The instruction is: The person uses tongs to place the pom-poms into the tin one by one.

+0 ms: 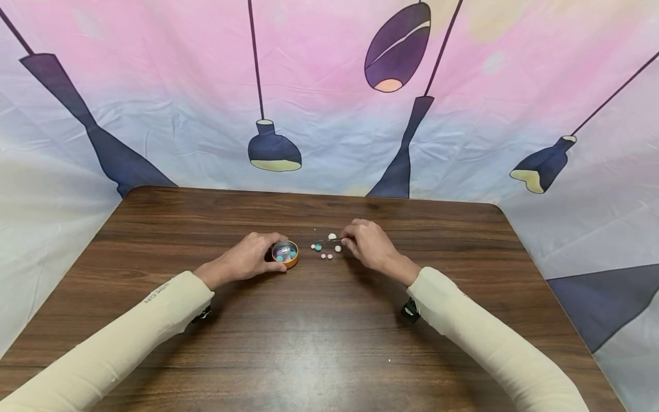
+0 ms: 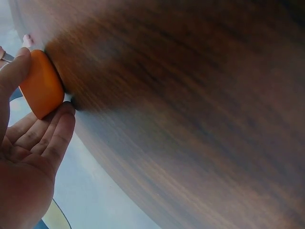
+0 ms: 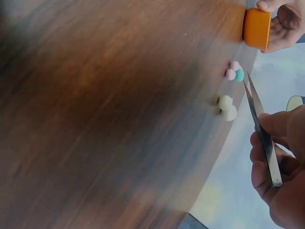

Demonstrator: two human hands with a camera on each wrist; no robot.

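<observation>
My left hand [image 1: 250,256] grips a small round orange tin [image 1: 291,264] from its left side, thumb and fingers on opposite sides of the wall. Teal and pale balls lie inside the tin; its orange outer wall [image 2: 43,86] fills the left wrist view's edge. My right hand [image 1: 372,245] pinches metal tweezers [image 3: 263,138], whose two tips stand slightly apart with nothing visible between them. Below and around the tweezers lie several small balls: a teal ball [image 1: 318,248], white balls [image 1: 332,236] and pinkish balls [image 1: 330,257].
The dark wooden table [image 1: 288,332] has rounded far corners. Behind it hangs a cloth backdrop [image 1: 201,114] printed with lamps. A tiny white speck [image 1: 389,360] lies on the table nearer to me.
</observation>
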